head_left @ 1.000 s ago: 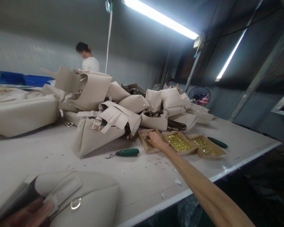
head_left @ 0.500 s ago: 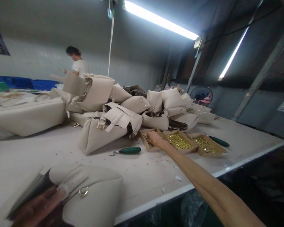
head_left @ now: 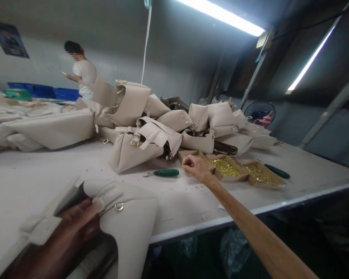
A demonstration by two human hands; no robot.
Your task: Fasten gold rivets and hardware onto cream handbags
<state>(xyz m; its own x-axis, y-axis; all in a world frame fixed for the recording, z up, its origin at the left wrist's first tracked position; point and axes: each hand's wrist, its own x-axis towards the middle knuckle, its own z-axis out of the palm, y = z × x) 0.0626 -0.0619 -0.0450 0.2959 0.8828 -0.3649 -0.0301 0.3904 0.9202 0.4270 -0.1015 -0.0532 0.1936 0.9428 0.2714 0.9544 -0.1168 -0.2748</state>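
Note:
A cream handbag [head_left: 136,221] with a small gold ring on its side lies at the near left edge of the table. My left hand [head_left: 78,219] reaches into its opening and grips the bag by a strap tab. Over the front edge of a cardboard tray [head_left: 203,155] of small metal pieces is my right hand [head_left: 196,168], its fingers curled into a pinch. Whatever those fingertips hold is too small to make out. Just left of that hand lies a green-handled hook tool [head_left: 164,173] on the table.
Two more cardboard trays hold gold hardware [head_left: 225,167] and gold pieces [head_left: 260,174]. Behind them rises a heap of cream bags [head_left: 168,120]. Another green-handled tool [head_left: 277,171] lies at the right. A person [head_left: 84,71] in white stands beyond the table [head_left: 119,232].
My right hand has come up out of the tray toward its front edge, fingers now pinched. The bag in my left hand has tilted, showing more of its opening. The camera view has shifted.

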